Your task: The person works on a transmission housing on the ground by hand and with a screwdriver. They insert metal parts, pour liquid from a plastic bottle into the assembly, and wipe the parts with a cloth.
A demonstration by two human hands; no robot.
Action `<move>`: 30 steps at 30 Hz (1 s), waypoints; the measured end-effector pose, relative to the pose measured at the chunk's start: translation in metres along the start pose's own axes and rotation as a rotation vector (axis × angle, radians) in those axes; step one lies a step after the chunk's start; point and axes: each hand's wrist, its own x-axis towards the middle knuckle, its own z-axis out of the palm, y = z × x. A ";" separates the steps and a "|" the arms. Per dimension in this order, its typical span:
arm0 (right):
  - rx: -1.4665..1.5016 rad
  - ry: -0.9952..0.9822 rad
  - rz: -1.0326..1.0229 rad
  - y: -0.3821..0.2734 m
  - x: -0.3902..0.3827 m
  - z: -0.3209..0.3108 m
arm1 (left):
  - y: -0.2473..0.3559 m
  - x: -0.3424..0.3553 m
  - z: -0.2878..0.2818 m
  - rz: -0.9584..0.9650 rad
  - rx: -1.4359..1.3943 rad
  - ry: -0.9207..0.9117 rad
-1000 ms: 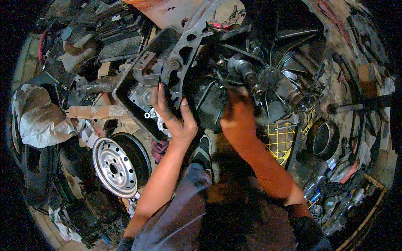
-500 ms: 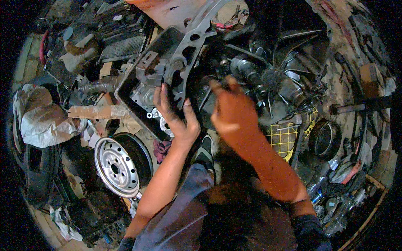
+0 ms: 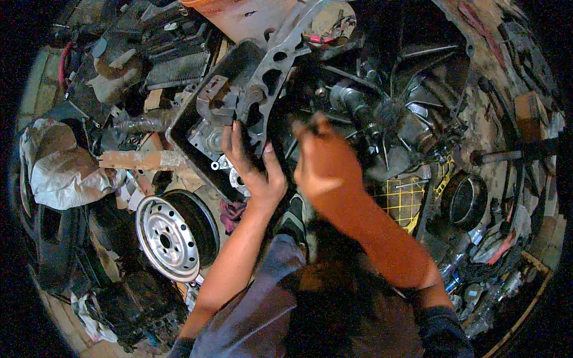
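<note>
My left hand [image 3: 256, 173] grips the lower end of a long grey metal bracket [image 3: 267, 74] with holes along it, which stands tilted over a dark rectangular tray [image 3: 178, 136] of metal parts. My right hand [image 3: 325, 161] is just right of it, fingers curled and blurred by motion; what it holds, if anything, I cannot make out. Behind that hand lies a large dark finned casting [image 3: 418, 95] with a cylindrical metal part [image 3: 349, 101] on it.
A silver steel wheel [image 3: 167, 238], a white sack [image 3: 68, 164] and a wooden board [image 3: 140, 159] lie at the left. An orange container [image 3: 242, 18] is behind. A yellow grid [image 3: 404, 200], a black ring [image 3: 465, 197] and scattered parts lie at the right. My shoe shows below my hands.
My right hand has moved leftward toward the bracket, its fingers still curled and blurred. My left hand stays on the bracket's lower end; the view has shifted slightly.
</note>
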 end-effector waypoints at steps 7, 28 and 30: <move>-0.006 -0.068 0.115 0.015 0.012 0.010 | -0.002 -0.003 0.000 -0.036 -0.007 -0.014; -0.338 -0.209 0.154 0.004 0.017 -0.008 | 0.006 0.005 -0.006 -0.018 -0.078 -0.015; -0.296 -0.126 0.120 0.008 0.014 -0.002 | 0.005 0.007 -0.007 0.022 -0.085 -0.010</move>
